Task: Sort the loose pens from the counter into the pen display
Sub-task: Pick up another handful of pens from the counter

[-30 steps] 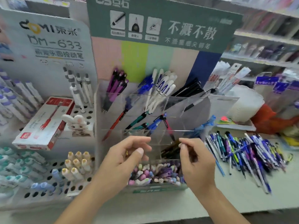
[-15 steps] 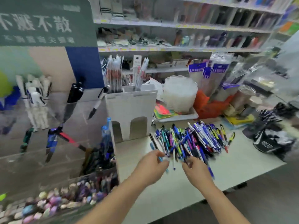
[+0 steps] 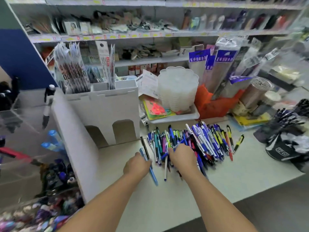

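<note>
Left hand [image 3: 136, 164] grips a light blue pen [image 3: 151, 169] plus a thin dark pen [image 3: 144, 147], fingers curled round them. Right hand [image 3: 181, 156] is just beside it, fingers down in the near edge of the loose pen pile [image 3: 200, 141]; grip itself hidden, can't tell. Pile fans out past the right hand on the counter [image 3: 234, 181]. Clear pen display [image 3: 25, 148] sits well left of the left hand, white cardboard holder [image 3: 103, 111] between.
</note>
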